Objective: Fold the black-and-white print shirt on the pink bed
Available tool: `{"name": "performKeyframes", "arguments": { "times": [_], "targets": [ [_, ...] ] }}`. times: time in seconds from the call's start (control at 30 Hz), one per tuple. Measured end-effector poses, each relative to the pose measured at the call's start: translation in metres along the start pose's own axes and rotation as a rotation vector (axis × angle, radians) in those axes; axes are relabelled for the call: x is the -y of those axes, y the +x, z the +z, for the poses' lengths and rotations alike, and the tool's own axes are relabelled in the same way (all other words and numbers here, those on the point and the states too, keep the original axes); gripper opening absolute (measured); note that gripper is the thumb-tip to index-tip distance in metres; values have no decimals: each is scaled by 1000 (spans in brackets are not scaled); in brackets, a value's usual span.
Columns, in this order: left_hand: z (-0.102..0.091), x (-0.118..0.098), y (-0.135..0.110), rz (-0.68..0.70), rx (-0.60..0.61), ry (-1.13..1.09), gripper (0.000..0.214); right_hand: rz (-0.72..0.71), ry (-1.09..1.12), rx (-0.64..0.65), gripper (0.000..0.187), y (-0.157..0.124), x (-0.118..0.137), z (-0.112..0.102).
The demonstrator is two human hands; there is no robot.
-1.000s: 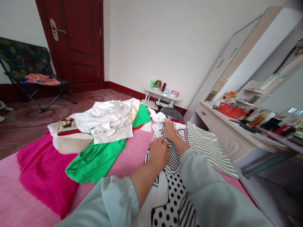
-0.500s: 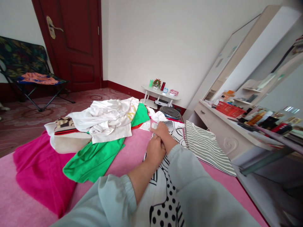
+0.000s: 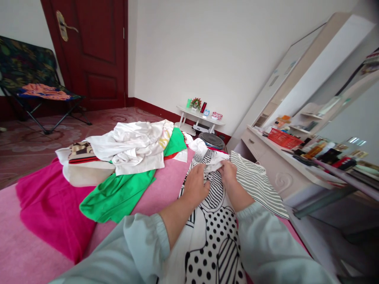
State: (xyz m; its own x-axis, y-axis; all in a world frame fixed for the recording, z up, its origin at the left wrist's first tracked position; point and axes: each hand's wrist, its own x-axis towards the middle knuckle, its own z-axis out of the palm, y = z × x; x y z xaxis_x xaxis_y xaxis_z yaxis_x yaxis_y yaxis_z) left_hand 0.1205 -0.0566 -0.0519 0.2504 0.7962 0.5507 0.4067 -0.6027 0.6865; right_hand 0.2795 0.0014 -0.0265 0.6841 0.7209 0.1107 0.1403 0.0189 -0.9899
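A long white garment with black dots, stripes and line drawings lies stretched toward me on the bed. My left hand is closed on its upper left side, fingertips at a raised white fold. To the right, my right hand pinches the other end of that same fold, so the cloth spans between both hands. Beyond the fold, a dotted part of the garment lies flat. Just right of my right hand is a striped top, spread out.
Left on the pink bed cover lie heaped white clothes, a green garment and a magenta garment. A dressing table with a red basket stands right. A folding chair is far left.
My hands, close together with wrists crossed before, are now apart. My right hand has moved right and lifted a fold of the garment, exposing more of its pattern.
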Motion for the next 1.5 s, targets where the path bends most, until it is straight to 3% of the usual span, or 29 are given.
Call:
{"name": "performKeyframes", "arguments": {
  "times": [0.13, 0.2, 0.27, 0.33, 0.43, 0.57, 0.73, 0.87, 0.97, 1.1, 1.2, 1.37, 1.5],
  "targets": [
    [0, 0, -1, -51, -12, 48, 58, 78, 79, 24, 23, -3, -2, -27],
    [-2, -1, 0, -108, -9, 49, 63, 104, 87, 56, 25, -5, -1, -30],
    [-3, -1, 0, -136, 15, 43, 65, 92, 18, 89, 39, -6, 0, -29],
    [-3, 0, -1, -130, 39, 47, 58, 22, -151, 145, 53, -4, -1, -27],
    [-2, 1, -2, -103, 62, 86, 47, -173, -423, 274, 45, 3, -3, -24],
    [-1, 1, -2, -118, 64, 109, 57, -340, -528, 378, 32, 16, 0, -20],
    [-2, 1, 2, -188, 37, 29, 49, -458, -724, 460, 46, 16, 14, -15],
    [-1, 3, 2, -183, 36, 4, 47, -699, -1210, 440, 47, -1, 20, -14],
    [1, 4, 1, -170, 28, 1, 46, -754, -1345, 389, 41, -11, 21, -16],
    [2, 5, 1, -165, 36, -2, 45, -740, -1247, 197, 29, -13, 23, -19],
    [2, 5, 2, -148, 45, -26, 46, -660, -1089, 83, 31, -6, 24, -21],
    [-1, 1, 3, 27, 92, -106, 33, -526, -905, 68, 39, 5, 17, -35],
    [-5, -4, 1, 79, 126, -1, 24, -549, -1019, 110, 39, 5, 10, -49]
  ]
}}
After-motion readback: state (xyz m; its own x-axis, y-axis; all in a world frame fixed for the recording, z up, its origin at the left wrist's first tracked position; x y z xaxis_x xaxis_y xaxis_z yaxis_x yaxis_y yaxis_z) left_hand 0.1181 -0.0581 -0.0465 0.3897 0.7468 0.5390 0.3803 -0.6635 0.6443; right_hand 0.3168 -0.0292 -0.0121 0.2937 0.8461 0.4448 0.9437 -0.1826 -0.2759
